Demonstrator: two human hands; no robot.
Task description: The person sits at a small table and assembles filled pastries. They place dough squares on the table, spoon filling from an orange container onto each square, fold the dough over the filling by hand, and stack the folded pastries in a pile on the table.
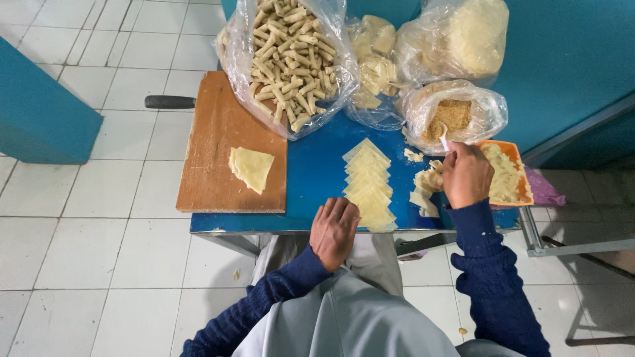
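Note:
A row of pale dough wrappers (368, 183) lies overlapped on the blue table (311, 178). My left hand (334, 231) rests at the table's front edge, touching the near end of that row, and holds nothing. My right hand (465, 173) grips a small white spoon (443, 140) whose tip reaches into an open plastic bag of brown crumbly filling (451, 114). Loose wrappers (425, 188) lie just left of my right hand.
A wooden board (218, 149) carries a small stack of wrappers (251, 167). A big bag of rolled pastries (291, 56) and two more bags (456, 33) stand at the back. An orange tray (512, 175) of pieces sits at the right edge.

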